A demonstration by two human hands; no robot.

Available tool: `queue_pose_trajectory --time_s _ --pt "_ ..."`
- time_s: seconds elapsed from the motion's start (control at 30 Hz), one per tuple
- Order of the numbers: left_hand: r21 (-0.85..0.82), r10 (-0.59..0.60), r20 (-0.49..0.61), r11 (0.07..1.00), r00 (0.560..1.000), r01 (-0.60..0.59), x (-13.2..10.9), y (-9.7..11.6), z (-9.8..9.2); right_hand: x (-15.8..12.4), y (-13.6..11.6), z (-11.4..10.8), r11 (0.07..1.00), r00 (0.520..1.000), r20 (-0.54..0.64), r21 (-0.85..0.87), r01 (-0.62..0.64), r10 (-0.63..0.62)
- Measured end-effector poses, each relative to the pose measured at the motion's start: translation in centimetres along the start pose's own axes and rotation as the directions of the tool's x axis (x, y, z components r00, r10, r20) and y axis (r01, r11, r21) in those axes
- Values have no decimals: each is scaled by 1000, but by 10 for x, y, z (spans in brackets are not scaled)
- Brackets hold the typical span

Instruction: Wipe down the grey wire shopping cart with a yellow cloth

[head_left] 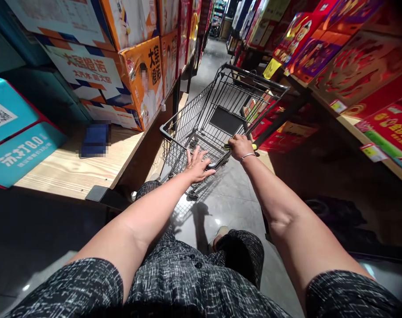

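Note:
A black wire shopping cart (201, 101) with a grey front rim stands in front of me in the aisle, its basket bare where I can see in. My left hand (197, 167) is spread open over the near end of the basket, by the rim; whether it touches cannot be told. My right hand (241, 147), with a thin bracelet at the wrist, is closed around a dark thing with yellow-green ends (254, 147) beside the cart's right side. Most of that thing is hidden by my fingers, so its kind is unclear.
On the left, a wooden shelf (121, 150) bears orange-and-white cartons (144, 79), a turquoise box (25, 145) and a dark blue, blurred item (95, 139). Red gift boxes (389, 123) line the right shelf, with price tags along its edge. Grey tiled floor (214, 53) runs away between them.

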State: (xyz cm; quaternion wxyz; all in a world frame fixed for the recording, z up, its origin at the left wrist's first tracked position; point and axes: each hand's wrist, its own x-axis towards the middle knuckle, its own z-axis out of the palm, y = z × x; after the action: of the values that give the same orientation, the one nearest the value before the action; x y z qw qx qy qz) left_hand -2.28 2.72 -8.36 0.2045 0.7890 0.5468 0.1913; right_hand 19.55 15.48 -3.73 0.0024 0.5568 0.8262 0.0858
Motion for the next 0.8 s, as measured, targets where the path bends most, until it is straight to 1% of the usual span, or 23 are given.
queue_pose_trajectory --time_s 0.17,0.3,0.37,0.47,0.6,0.7,0.8 --pt "20 39 0 999 999 -39 -5 -11 -3 -17 -4 1 1000 1000 -12 11 -4 4" --pt "11 60 -3 998 998 -60 -3 -21 -13 -27 -9 2 998 998 -22 43 -51 52" --pt "-18 45 8 999 999 -45 -2 -26 -20 -32 -13 4 994 996 -38 80 -79 83" --pt "-51 -10 17 999 1000 11 -1 -34 -27 -42 -19 8 981 992 -74 169 -91 105" --pt "-34 -25 -36 999 999 23 -2 -48 -29 -54 -28 10 965 989 -106 250 -76 105" --pt "-42 -20 -51 999 998 18 -3 -57 -29 -58 -39 10 960 984 -107 256 -112 143" --pt "-55 -10 -50 998 999 7 -3 -63 -30 -59 -62 13 950 970 -120 257 -174 210"
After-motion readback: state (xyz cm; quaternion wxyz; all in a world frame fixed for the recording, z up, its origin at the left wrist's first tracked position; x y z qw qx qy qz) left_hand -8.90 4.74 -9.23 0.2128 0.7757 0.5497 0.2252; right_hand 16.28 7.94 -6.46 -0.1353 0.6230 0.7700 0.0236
